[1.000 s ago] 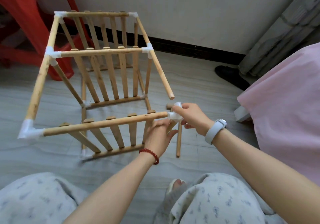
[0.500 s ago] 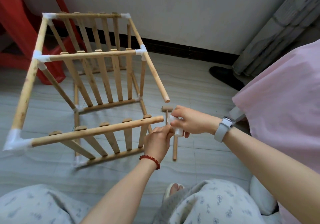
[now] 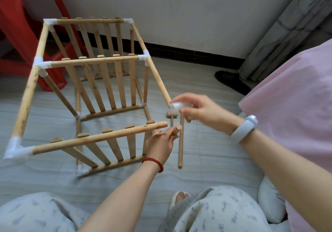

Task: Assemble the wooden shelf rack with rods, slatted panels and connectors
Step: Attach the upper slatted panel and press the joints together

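Wooden shelf rack point(image 3: 93, 88) half-built on floor point(image 3: 206, 159), 10 o'clock of hands | left hand point(image 3: 159, 142) grasping upright rod point(image 3: 177, 129) at open corner | right hand point(image 3: 203, 111), 1 o'clock of left, pinching white connector point(image 3: 177, 105) | loose rod point(image 3: 181, 142) between hands

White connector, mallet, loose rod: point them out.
connector point(image 3: 177, 105), head view, its white end at the fingertips
mallet point(image 3: 172, 114), head view, its head
loose rod point(image 3: 181, 147), head view, mid-shaft
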